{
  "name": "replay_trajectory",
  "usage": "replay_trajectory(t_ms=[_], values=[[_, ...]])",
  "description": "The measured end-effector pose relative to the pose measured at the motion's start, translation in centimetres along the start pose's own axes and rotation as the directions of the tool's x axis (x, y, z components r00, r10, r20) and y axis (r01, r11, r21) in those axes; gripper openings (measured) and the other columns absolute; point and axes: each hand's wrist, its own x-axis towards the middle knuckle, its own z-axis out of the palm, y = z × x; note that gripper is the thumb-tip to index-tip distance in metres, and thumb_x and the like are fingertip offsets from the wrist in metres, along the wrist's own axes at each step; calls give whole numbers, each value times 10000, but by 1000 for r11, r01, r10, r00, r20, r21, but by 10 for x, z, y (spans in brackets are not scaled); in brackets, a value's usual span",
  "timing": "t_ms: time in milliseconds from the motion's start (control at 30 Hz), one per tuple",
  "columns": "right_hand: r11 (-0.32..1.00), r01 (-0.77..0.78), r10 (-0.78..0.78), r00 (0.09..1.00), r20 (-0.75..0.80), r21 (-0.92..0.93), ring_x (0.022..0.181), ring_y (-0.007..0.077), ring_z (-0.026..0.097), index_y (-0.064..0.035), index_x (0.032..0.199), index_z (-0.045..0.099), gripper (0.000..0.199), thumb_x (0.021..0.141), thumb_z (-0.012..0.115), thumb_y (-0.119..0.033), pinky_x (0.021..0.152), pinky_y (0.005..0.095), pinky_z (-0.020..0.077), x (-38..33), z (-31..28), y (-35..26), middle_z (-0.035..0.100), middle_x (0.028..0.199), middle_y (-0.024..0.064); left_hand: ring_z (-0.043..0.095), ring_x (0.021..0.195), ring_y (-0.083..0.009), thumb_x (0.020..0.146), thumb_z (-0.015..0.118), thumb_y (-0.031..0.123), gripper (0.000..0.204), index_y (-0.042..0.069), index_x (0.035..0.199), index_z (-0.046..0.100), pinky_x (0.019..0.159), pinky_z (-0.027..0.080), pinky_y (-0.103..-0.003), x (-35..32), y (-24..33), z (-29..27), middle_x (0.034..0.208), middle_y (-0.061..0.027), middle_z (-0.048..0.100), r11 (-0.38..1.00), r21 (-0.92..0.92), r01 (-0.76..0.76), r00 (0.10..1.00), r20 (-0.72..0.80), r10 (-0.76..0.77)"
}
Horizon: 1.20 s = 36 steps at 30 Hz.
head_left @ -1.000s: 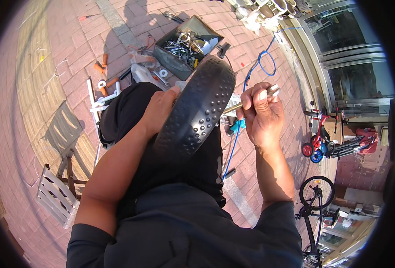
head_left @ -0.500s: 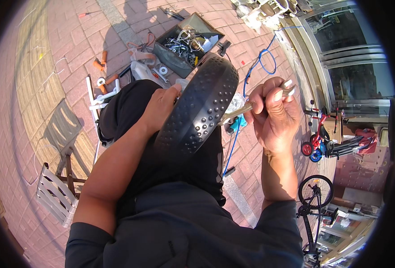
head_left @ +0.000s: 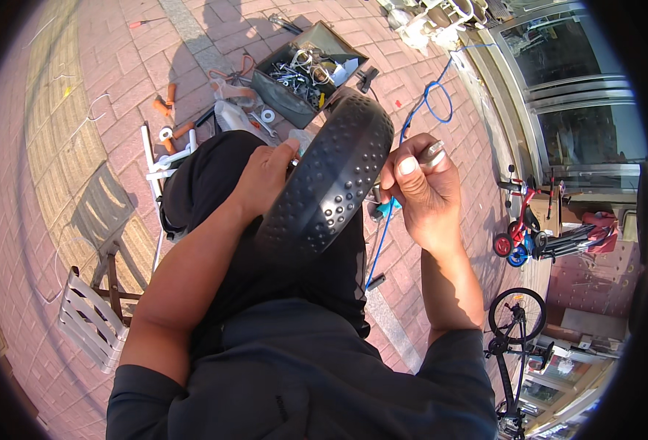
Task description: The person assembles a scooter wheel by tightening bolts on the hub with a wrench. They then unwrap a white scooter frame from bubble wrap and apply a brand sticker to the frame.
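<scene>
A black wheel point(head_left: 331, 172) with a studded tyre stands on edge over my lap, tread toward me. My left hand point(head_left: 265, 174) is closed at its left side, fingers bent round to the hub area, where a small bit of metal shows by the fingertips. My right hand point(head_left: 430, 194) is closed on a slim metal wrench point(head_left: 432, 152), its end poking out past thumb and fingers. That hand is close against the wheel's right side. The wheel hides the wrench's other end, and I cannot make out what it touches there.
Ahead, an open metal toolbox point(head_left: 294, 77) full of small parts sits on the brick paving. White pipes point(head_left: 164, 167) and orange-handled items point(head_left: 166, 103) lie to its left. A blue cord point(head_left: 404, 128) runs along the right. A bicycle point(head_left: 514, 330) and white chair point(head_left: 93, 323) flank me.
My right hand has moved left and slightly down, bringing the wrench nearer to the wheel, so less of its shank shows. My left hand and the wheel have barely moved.
</scene>
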Motion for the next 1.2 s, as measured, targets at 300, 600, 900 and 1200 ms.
replay_trajectory(t_ms=[300, 600, 900, 1200], values=[[527, 644, -486, 764, 425, -555, 625, 274, 600, -29, 923, 583, 354, 743, 878, -103, 552, 369, 469, -47, 52, 8, 600, 800, 121, 684, 702, -357, 1045, 528, 232, 293, -42, 990, 616, 670, 507, -415, 0, -1, -2, 771, -239, 687, 970, -209, 121, 992, 5, -123], [890, 415, -430, 902, -47, -187, 785, 168, 613, -24, 1078, 531, 244, 1009, 715, -168, 697, 299, 503, -37, 15, 4, 648, 886, 94, 704, 810, -425, 922, 661, 190, 236, -22, 1019, 633, 691, 525, -429, 1, -6, -4, 837, -235, 705, 996, -79, -52, 997, 55, 56], [962, -129, 166, 977, -138, 241, 559, 91, 452, -57, 979, 559, 303, 1078, 593, -341, 609, 288, 517, 19, -19, 15, 618, 818, 62, 710, 731, -344, 1033, 524, 269, 362, -49, 925, 661, 710, 522, -415, -1, 3, -4, 787, -226, 711, 992, -101, 72, 997, 0, -73], [916, -306, 341, 934, -102, 257, 529, 107, 491, -63, 889, 541, 342, 1099, 550, -334, 553, 293, 518, 33, -21, 15, 609, 780, 53, 636, 637, -177, 1075, 439, 354, 534, -71, 854, 675, 662, 489, -381, 0, 9, -2, 675, -169, 682, 906, -349, 237, 969, 16, -247]])
